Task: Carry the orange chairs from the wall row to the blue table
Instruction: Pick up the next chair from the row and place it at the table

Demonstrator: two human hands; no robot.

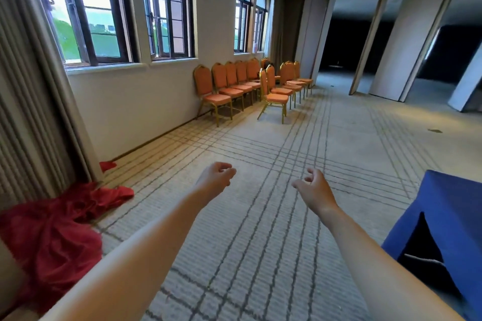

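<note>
Several orange chairs with gold frames stand far ahead: one row point(229, 86) backs onto the wall under the windows, and a second line point(279, 91) stands just in front of it. The blue-clothed table point(448, 219) fills the lower right, close to me. Both my arms reach forward over the carpet. My left hand point(217, 176) and my right hand point(311, 185) hang in the air with loosely curled fingers, holding nothing, well short of the chairs.
A heap of red cloth point(52, 232) lies on the floor at the lower left beside a long curtain point(28, 101). Tilted white partition panels point(407, 47) stand at the right rear before a dark room. Patterned carpet point(260, 164) stretches between me and the chairs.
</note>
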